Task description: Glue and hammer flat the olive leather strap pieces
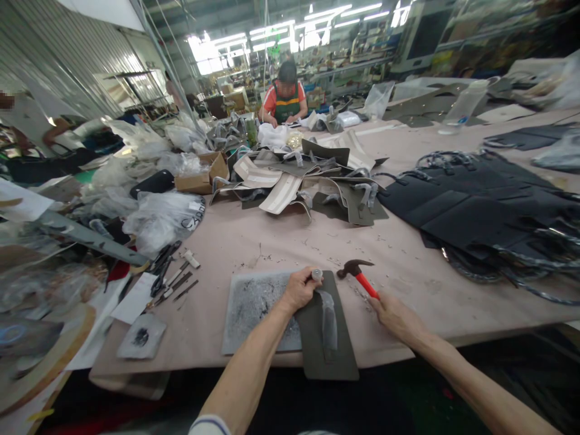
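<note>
My left hand (299, 290) is closed around a metal punch (316, 275), whose round top faces up. The punch stands over the upper end of a dark olive panel (342, 338); its lower tip is hidden by my fingers. A strap wrapped in clear plastic (329, 320) lies along that panel. Under the panel's left side is a speckled grey pad (254, 308). In my right hand (393, 313) is a claw hammer (357, 272), gripped by its red handle, with the head just right of the panel and apart from the punch.
A pile of olive panels (290, 181) lies ahead. Black bag pieces (480, 211) are heaped at the right. Scissors (163, 260) and thin tools sit at the left, near a small white block (142, 336). Across the table sits a co-worker (284, 99).
</note>
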A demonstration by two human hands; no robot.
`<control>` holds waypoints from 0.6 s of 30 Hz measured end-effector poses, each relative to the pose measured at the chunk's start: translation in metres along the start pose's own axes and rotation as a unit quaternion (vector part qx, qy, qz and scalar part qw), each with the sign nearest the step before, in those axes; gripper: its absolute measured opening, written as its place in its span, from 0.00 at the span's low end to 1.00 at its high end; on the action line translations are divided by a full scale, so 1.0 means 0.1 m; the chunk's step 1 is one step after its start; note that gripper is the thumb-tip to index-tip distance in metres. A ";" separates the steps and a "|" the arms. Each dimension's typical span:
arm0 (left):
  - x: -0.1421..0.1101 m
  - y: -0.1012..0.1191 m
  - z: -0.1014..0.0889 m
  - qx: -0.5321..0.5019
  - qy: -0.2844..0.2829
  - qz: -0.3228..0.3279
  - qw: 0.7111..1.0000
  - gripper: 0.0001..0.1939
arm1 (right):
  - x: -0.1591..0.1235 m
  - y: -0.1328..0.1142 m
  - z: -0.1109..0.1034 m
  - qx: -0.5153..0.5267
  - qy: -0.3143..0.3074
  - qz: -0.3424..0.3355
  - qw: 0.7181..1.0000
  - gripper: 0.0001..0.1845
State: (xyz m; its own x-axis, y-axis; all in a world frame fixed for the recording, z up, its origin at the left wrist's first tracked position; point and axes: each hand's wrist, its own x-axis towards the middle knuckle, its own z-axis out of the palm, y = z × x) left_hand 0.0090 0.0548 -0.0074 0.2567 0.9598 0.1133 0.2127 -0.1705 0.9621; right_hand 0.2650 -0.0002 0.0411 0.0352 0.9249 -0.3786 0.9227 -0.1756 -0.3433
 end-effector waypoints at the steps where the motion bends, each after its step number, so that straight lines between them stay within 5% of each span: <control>1: 0.00 -0.01 0.00 -0.004 0.004 -0.002 1.000 0.06 | 0.00 0.01 0.07 -0.021 0.016 0.004 1.000 0.19; 3: 0.01 -0.01 0.00 -0.014 0.012 -0.008 1.000 0.06 | -0.05 -0.06 0.17 -0.061 0.094 -0.048 0.993 0.21; 6: 0.00 0.00 0.01 -0.032 0.021 -0.024 0.999 0.06 | -0.15 -0.32 0.23 -0.124 0.199 -0.267 0.935 0.30; 8: 0.01 0.02 0.03 -0.048 0.035 -0.033 0.998 0.07 | -0.20 -0.53 0.22 -0.155 0.168 -0.419 0.879 0.31; 10: 0.04 0.03 0.04 -0.075 0.063 -0.050 0.994 0.08 | -0.24 -0.72 0.20 -0.193 0.115 -0.493 0.840 0.23; 14: 0.15 0.20 -0.05 -0.145 0.197 -0.076 0.967 0.11 | -0.31 -0.95 0.11 -0.237 0.129 -0.433 0.860 0.07; 18: 0.17 0.70 -0.39 -0.153 0.279 0.013 0.948 0.14 | -0.39 -1.04 -0.05 -0.232 0.161 -0.329 0.901 0.08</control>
State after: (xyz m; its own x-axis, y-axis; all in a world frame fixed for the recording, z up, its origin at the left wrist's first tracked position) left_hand -0.0090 0.0677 0.0718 -0.2984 0.9393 0.1696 -0.0925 -0.2053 0.9743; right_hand 0.1701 -0.0160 0.0957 -0.5380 0.8399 0.0714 0.8427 0.5379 0.0220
